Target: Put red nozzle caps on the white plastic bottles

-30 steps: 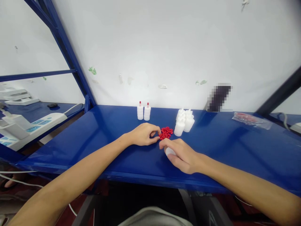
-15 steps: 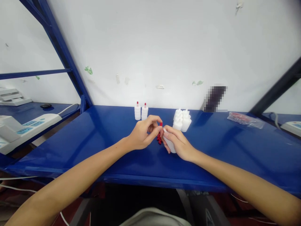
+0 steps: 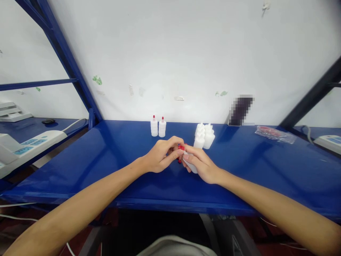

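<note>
My right hand (image 3: pixel 204 164) is wrapped round a white bottle (image 3: pixel 190 165), which is tilted with its tip toward the left. At that tip, the fingers of my left hand (image 3: pixel 163 156) pinch a small red cap (image 3: pixel 181 147). Both hands meet over the middle of the blue table. Partly hidden behind the fingers, loose red caps (image 3: pixel 179 161) lie on the tabletop. Two white bottles with red caps (image 3: pixel 154 127) (image 3: pixel 162 128) stand upright farther back on the left. A cluster of white bottles without red caps (image 3: pixel 204 136) stands behind my right hand.
The blue table (image 3: pixel 128 192) runs along a white wall. A clear bag with red contents (image 3: pixel 274 134) lies at the back right, near a pixelated dark object (image 3: pixel 240 111). White power strips (image 3: pixel 34 145) (image 3: pixel 329 142) are at both sides, by blue frame posts.
My left hand has brought the red cap down onto the tip of the bottle in my right hand. The view has shifted slightly.
</note>
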The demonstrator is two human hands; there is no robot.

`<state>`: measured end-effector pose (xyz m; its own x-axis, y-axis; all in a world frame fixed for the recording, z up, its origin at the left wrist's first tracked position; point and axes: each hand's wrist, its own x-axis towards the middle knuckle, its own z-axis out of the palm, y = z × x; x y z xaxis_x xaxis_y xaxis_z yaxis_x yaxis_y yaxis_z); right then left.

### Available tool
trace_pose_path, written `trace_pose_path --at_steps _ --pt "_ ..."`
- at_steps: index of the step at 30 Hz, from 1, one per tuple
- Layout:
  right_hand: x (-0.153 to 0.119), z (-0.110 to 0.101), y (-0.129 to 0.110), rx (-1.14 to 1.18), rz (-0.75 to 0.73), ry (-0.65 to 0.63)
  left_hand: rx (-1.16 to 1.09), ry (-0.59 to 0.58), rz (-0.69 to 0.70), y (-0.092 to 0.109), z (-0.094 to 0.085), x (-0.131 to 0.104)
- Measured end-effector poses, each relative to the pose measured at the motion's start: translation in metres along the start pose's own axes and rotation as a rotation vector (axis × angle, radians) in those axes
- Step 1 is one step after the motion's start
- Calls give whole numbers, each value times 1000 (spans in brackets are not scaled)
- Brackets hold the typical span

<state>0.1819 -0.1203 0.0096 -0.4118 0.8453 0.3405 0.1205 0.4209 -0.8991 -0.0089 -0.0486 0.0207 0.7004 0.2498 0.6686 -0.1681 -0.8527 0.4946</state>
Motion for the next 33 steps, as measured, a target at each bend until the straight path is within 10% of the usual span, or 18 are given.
trace_pose_path --at_steps 33 --pt "3 -1 -6 61 112 -128 -24 -104 -184 5 0 2"
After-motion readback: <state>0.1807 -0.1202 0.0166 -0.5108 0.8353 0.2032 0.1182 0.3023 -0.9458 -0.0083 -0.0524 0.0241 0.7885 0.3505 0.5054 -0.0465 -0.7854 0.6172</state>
